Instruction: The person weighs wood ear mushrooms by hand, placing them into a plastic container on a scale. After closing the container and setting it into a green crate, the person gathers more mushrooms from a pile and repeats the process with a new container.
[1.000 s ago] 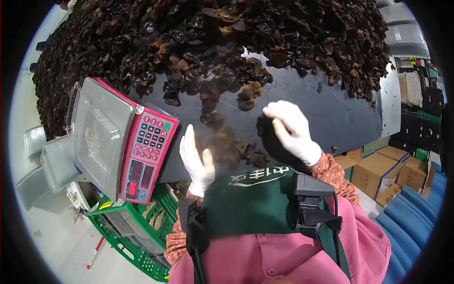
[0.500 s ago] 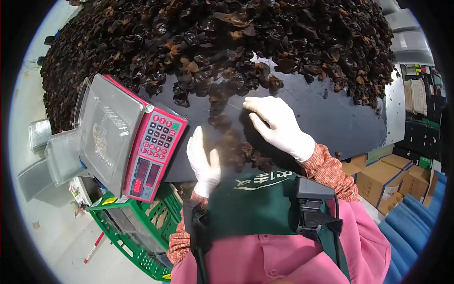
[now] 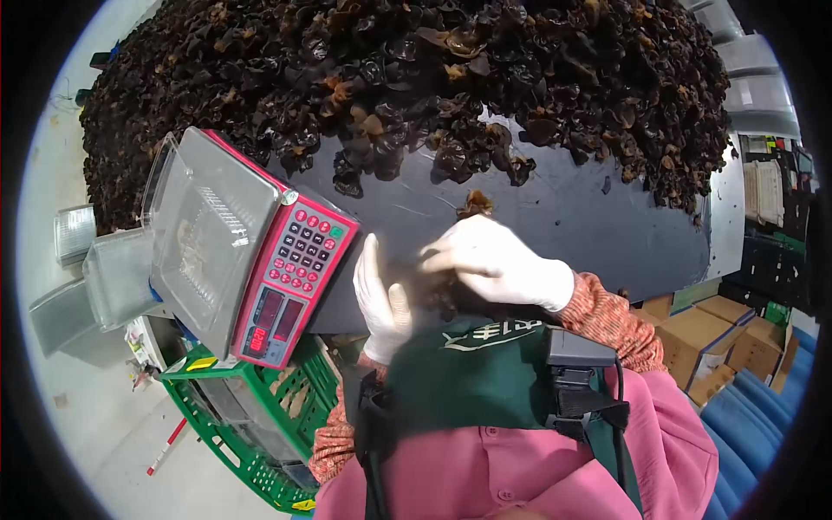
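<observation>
Two gloved hands work just right of the scale (image 3: pixel 260 260); our left hand (image 3: pixel 381 295) stands open on edge like a wall, the clump of dark fungus (image 3: pixel 438 295) lies against it, and our right hand (image 3: pixel 494 260) covers the clump, fingers loosely curved, not clamped. We judge that pressing the left palm's edge onto the black table (image 3: pixel 589 225) stops pieces slipping past.

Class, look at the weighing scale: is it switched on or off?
On: the scale shows glowing red digits in its display.
</observation>
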Motion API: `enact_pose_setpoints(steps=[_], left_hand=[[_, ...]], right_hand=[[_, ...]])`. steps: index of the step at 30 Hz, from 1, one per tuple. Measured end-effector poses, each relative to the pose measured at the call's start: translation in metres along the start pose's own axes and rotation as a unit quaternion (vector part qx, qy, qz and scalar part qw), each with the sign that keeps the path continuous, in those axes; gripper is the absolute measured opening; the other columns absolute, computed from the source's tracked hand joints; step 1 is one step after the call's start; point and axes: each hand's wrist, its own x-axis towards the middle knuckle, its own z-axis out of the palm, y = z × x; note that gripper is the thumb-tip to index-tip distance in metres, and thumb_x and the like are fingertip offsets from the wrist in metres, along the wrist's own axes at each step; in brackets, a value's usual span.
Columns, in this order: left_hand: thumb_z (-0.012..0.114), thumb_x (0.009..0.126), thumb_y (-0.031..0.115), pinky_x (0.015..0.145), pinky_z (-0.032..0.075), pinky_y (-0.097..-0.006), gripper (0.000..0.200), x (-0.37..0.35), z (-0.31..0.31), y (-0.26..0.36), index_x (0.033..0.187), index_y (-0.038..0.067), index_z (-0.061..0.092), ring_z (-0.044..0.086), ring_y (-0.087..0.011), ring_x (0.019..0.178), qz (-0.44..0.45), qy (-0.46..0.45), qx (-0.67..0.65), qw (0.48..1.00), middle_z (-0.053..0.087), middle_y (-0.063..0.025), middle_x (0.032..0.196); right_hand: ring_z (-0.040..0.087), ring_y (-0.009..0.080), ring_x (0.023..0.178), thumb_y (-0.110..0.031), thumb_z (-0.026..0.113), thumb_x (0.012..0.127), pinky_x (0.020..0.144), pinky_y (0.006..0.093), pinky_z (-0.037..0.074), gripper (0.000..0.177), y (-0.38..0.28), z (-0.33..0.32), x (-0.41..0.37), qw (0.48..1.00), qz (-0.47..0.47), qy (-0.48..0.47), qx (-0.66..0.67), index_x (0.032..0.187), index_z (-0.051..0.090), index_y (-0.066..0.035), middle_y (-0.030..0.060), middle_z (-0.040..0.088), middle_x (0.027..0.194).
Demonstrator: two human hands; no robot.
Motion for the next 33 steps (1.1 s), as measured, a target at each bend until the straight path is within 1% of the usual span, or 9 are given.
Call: enact_pose_setpoints(steps=[6, 10, 15, 18, 23, 25, 27, 30, 33], left_hand=[[0.041, 0.11, 0.034, 0.119, 0.034, -0.0455, 0.061, 0.0, 0.001, 0.002, 0.154, -0.009, 0.038, 0.046, -0.0387, 0.141, 0.003, -0.016, 0.051, 0.999, 0.047, -0.0235, 0.155], [0.044, 0.107, 0.027, 0.119, 0.033, -0.0452, 0.058, -0.002, 0.001, 0.006, 0.155, -0.005, 0.039, 0.045, -0.0375, 0.142, -0.02, -0.02, 0.065, 0.997, 0.047, -0.0216, 0.155], [0.045, 0.104, 0.022, 0.12, 0.032, -0.0449, 0.057, 0.0, 0.0, 0.007, 0.155, -0.003, 0.04, 0.045, -0.0373, 0.142, -0.03, -0.025, 0.065, 0.997, 0.047, -0.0201, 0.156], [0.045, 0.103, 0.019, 0.121, 0.032, -0.0445, 0.057, -0.001, 0.0, 0.008, 0.155, -0.003, 0.04, 0.045, -0.0367, 0.142, -0.045, -0.03, 0.067, 0.996, 0.046, -0.0201, 0.157], [0.043, 0.097, 0.01, 0.122, 0.031, -0.0443, 0.062, -0.003, 0.005, 0.002, 0.157, -0.004, 0.036, 0.046, -0.0356, 0.143, -0.046, 0.008, -0.003, 0.999, 0.044, -0.0235, 0.157], [0.044, 0.106, 0.031, 0.122, 0.03, -0.0446, 0.063, -0.001, 0.003, 0.002, 0.157, -0.005, 0.034, 0.043, -0.0366, 0.145, -0.041, -0.005, 0.023, 0.999, 0.042, -0.0241, 0.158], [0.04, 0.109, 0.053, 0.123, 0.029, -0.045, 0.076, -0.001, 0.003, 0.002, 0.158, -0.005, 0.033, 0.04, -0.0378, 0.147, -0.043, -0.01, 0.039, 0.998, 0.04, -0.0234, 0.16], [0.04, 0.109, 0.049, 0.122, 0.031, -0.0456, 0.072, -0.001, 0.004, -0.001, 0.158, -0.004, 0.034, 0.042, -0.0381, 0.145, -0.032, -0.005, 0.04, 0.999, 0.04, -0.0227, 0.16], [0.04, 0.11, 0.047, 0.12, 0.033, -0.0455, 0.07, -0.003, 0.005, -0.003, 0.157, -0.004, 0.035, 0.045, -0.0378, 0.143, -0.034, -0.002, 0.034, 0.999, 0.041, -0.023, 0.159]], right_hand=[[0.07, 0.0282, 0.1, 0.012, 0.051, 0.081, 0.093, 0.0361, 0.054, 0.033, 0.028, -0.047, -0.024, 0.972, 0.168, 0.158, -0.039, 0.102, 0.073, -0.001, 0.014, 0.074, 0.106], [0.069, 0.023, 0.099, 0.007, 0.053, 0.085, 0.091, 0.0332, 0.053, 0.029, 0.032, -0.06, -0.012, 0.949, 0.234, 0.168, 0.132, 0.104, 0.073, -0.002, 0.0101, 0.072, 0.105], [0.064, 0.0361, 0.114, -0.008, 0.065, 0.091, 0.101, 0.0429, 0.05, 0.028, 0.085, -0.05, 0.023, 0.909, 0.128, 0.316, -0.241, 0.119, 0.069, -0.005, 0.0189, 0.068, 0.124], [0.054, 0.0444, 0.123, -0.029, 0.07, 0.086, 0.104, 0.0504, 0.046, 0.046, 0.073, -0.036, 0.022, 0.926, 0.086, 0.118, -0.347, 0.125, 0.066, -0.004, 0.028, 0.056, 0.135], [0.04, 0.0436, 0.145, -0.033, 0.07, 0.09, 0.117, 0.0541, 0.037, 0.041, 0.004, -0.002, -0.029, 0.983, 0.037, -0.053, -0.169, 0.124, 0.071, -0.01, 0.0194, 0.051, 0.152], [0.038, 0.0375, 0.15, -0.033, 0.068, 0.092, 0.121, 0.0552, 0.032, 0.04, -0.013, 0.002, -0.052, 0.98, 0.026, -0.112, -0.161, 0.126, 0.072, -0.012, 0.0134, 0.053, 0.152], [0.053, 0.032, 0.138, -0.025, 0.072, 0.088, 0.117, 0.0534, 0.039, 0.032, -0.017, 0.011, -0.073, 0.991, 0.003, -0.075, -0.108, 0.117, 0.074, -0.01, 0.0102, 0.066, 0.134], [0.068, 0.0292, 0.115, -0.014, 0.076, 0.083, 0.107, 0.0471, 0.05, 0.025, -0.016, 0.006, -0.084, 0.999, 0.004, -0.016, -0.039, 0.107, 0.074, -0.009, 0.0064, 0.074, 0.111], [0.068, 0.0305, 0.102, -0.007, 0.073, 0.085, 0.096, 0.0443, 0.054, 0.021, -0.022, -0.016, -0.073, 0.993, 0.057, 0.071, -0.077, 0.105, 0.073, -0.007, 0.0093, 0.072, 0.103]])
